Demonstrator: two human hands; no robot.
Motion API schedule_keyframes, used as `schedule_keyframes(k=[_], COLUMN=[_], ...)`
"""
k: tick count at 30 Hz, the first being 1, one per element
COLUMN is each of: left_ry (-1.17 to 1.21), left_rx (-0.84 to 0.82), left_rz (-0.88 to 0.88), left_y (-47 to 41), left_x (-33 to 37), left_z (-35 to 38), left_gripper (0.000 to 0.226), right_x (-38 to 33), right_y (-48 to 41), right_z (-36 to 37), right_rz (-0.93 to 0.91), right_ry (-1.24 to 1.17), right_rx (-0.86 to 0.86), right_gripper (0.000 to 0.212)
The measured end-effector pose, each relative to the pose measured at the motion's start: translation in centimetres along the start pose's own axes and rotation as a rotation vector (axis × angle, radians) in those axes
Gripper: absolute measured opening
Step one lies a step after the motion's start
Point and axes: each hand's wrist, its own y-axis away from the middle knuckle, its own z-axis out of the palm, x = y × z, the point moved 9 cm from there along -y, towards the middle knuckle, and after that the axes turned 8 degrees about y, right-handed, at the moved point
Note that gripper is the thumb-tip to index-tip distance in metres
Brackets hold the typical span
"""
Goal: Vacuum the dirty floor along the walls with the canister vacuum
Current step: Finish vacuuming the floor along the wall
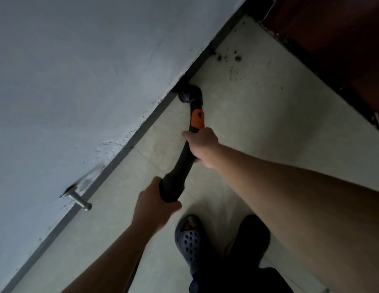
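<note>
A black vacuum wand (183, 161) with an orange collar (198, 120) slants from the lower middle up toward the wall. Its dark round brush nozzle (189, 94) rests on the pale tiled floor (258, 127), touching the grey baseboard (154, 115). My right hand (202, 145) grips the wand just below the orange collar. My left hand (154, 205) wraps the thick lower end of the wand. Dark dirt specks (233, 60) lie on the tiles beyond the nozzle, near the corner. The canister itself is out of view.
The white wall (89, 81) fills the left side. A metal door stopper (78, 200) sticks out from it near the baseboard. A dark brown wooden door or cabinet (336, 43) stands at the upper right. My feet, one in a grey perforated slipper (189, 240), stand below the hands.
</note>
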Motion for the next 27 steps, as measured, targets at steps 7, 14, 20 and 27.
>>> schedule_keyframes(k=[7, 14, 20, 27], left_ry=[-0.146, -0.379, -0.382, -0.319], left_rx=[-0.058, -0.224, -0.287, -0.210], left_rz=[-0.033, 0.219, 0.283, 0.291], left_y=[2.5, -0.1, -1.1, -4.2], left_x=[-2.4, 8.7, 15.6, 19.5], left_z=[-1.2, 3.6, 10.2, 10.3], left_gripper=[0.044, 0.043, 0.047, 0.045], right_x=[4.3, 8.5, 9.7, 6.4], right_y=[2.6, 2.0, -0.1, -3.8], right_z=[2.1, -10.1, -19.3, -22.6], right_rz=[0.140, 0.333, 0.330, 0.285], right_ry=[-0.200, -0.404, -0.386, -0.345], right_rx=[-0.072, 0.135, 0.212, 0.218], right_gripper=[0.045, 0.048, 0.052, 0.053])
